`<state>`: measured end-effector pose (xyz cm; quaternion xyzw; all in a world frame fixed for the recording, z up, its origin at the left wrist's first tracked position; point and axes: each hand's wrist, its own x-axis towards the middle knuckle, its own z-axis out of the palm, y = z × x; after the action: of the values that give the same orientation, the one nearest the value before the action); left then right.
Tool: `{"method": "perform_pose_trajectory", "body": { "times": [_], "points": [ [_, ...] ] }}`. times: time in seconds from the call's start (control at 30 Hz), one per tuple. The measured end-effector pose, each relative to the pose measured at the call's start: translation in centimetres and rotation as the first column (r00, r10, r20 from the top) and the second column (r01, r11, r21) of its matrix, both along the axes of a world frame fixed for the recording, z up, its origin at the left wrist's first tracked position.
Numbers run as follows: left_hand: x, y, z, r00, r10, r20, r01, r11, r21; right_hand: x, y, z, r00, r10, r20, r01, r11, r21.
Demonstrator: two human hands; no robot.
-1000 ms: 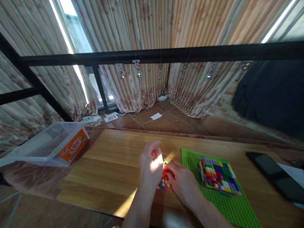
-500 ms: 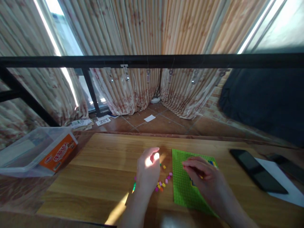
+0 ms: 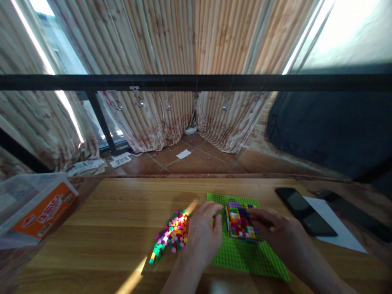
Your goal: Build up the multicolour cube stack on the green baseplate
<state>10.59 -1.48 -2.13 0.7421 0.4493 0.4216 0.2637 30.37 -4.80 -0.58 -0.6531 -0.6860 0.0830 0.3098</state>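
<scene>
A block of small coloured bricks (image 3: 239, 222), purple, yellow, red, blue and white on top, sits on the green baseplate (image 3: 223, 253). My right hand (image 3: 278, 230) reaches over the block's right side, fingers bent and fingertips at its top; whatever is between them is hidden. My left hand (image 3: 203, 232) hovers over the baseplate's left edge, just left of the block. Its thumb and index finger are apart, and I see nothing between them. Left of that hand, a pile of loose small bricks (image 3: 171, 232) lies on the wooden table, partly in sunlight.
A black phone (image 3: 306, 211) lies partly over white paper (image 3: 344, 237) on the right, with another dark device (image 3: 357, 214) beyond. A clear plastic bin (image 3: 39, 204) with an orange label stands at the left. A dark rail (image 3: 196, 83) crosses before the curtains.
My view has shifted to the right. My left hand has moved from over the loose bricks toward the baseplate, uncovering the pile. My right hand has moved back, leaving more of the block visible.
</scene>
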Motion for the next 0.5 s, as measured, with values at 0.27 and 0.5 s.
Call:
{"method": "perform_pose_trajectory", "body": {
  "times": [0.27, 0.5],
  "points": [
    [1.5, -0.7, 0.0, 0.995, -0.078, -0.067, 0.079, 0.997, 0.005, -0.6, 0.4, -1.3, 0.994, 0.052, 0.095, -0.057, 0.997, 0.047],
    [1.5, -0.7, 0.0, 0.994, -0.088, -0.067, 0.089, 0.996, -0.001, -0.6, 0.4, -1.9, 0.993, 0.021, 0.117, -0.027, 0.998, 0.052]
  ]
}}
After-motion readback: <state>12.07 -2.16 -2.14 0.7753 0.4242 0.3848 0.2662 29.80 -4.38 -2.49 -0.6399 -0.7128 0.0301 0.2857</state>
